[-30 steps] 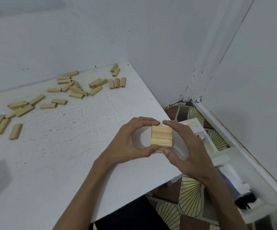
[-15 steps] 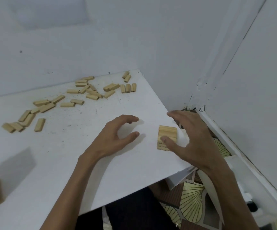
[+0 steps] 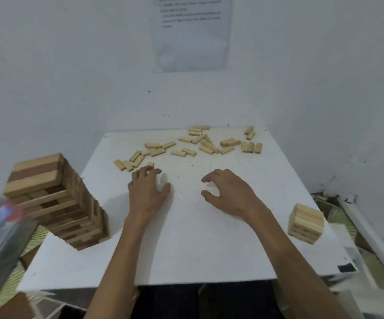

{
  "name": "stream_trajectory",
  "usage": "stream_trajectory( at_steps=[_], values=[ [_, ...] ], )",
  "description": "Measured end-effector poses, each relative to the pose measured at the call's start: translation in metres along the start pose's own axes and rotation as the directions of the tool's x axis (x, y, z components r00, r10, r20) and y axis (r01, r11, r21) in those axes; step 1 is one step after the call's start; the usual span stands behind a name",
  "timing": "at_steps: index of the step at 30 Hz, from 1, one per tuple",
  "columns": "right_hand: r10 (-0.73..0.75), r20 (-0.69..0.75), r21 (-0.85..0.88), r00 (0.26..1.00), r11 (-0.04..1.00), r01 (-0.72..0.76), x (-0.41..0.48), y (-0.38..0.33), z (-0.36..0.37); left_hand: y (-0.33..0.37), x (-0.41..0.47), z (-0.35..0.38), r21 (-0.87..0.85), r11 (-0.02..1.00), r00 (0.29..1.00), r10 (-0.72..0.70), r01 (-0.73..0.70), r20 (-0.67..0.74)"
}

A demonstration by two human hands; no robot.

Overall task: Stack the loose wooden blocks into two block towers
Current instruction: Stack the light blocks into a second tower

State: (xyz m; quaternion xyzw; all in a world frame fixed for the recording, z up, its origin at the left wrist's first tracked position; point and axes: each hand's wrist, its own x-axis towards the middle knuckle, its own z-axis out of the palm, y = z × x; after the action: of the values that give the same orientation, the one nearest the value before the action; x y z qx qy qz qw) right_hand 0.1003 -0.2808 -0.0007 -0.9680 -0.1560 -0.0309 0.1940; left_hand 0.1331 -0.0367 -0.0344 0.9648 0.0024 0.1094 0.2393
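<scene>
White worktop (image 3: 197, 249): tall two-tone wooden block tower (image 3: 55, 203), short pale wooden block tower (image 3: 306, 223), approx. 27 loose pale wooden blocks (image 3: 206, 149); my left hand (image 3: 147, 192) & right hand (image 3: 230, 192) empty, relaxed.

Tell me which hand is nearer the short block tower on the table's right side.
Right. The right hand is left of the short tower, apart from it; the left hand is farther left, near the loose blocks.
</scene>
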Motion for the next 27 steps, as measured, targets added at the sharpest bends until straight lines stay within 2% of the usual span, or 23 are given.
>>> stream_trajectory(
  at_steps=[3,9,12,15,19,24,27],
  values=[
    [-0.021,0.045,-0.046,0.999,0.999,0.023,0.035,-0.001,0.025,-0.01,0.011,0.0,-0.012,0.998,0.998,-0.057,0.057,-0.007],
    [0.001,-0.081,-0.061,0.997,0.998,-0.006,0.105,0.002,0.045,-0.01,0.043,0.006,0.021,0.995,0.995,-0.097,0.096,0.013],
    [0.025,-0.135,-0.071,0.991,0.997,-0.035,0.132,0.003,0.053,-0.009,0.057,0.013,-0.084,0.99,0.993,-0.115,0.114,-0.009],
    [0.061,-0.134,-0.081,0.989,0.994,-0.073,0.152,-0.002,0.061,-0.008,0.061,0.018,-0.242,0.954,0.979,-0.194,0.175,-0.058],
    [0.135,-0.142,-0.075,0.981,0.986,-0.147,0.172,-0.011,0.066,-0.004,0.058,0.017,-0.334,0.93,0.968,-0.21,0.155,-0.134],
    [0.148,-0.166,0.142,0.975,0.982,-0.125,0.158,-0.015,0.057,-0.001,0.043,0.008,-0.418,0.905,0.969,-0.165,0.074,-0.184],
    [0.139,-0.219,0.202,0.966,0.975,-0.094,0.123,-0.024,0.048,0.007,0.025,0.004,-0.427,0.904,0.98,-0.102,0.02,-0.17]
  ],
)
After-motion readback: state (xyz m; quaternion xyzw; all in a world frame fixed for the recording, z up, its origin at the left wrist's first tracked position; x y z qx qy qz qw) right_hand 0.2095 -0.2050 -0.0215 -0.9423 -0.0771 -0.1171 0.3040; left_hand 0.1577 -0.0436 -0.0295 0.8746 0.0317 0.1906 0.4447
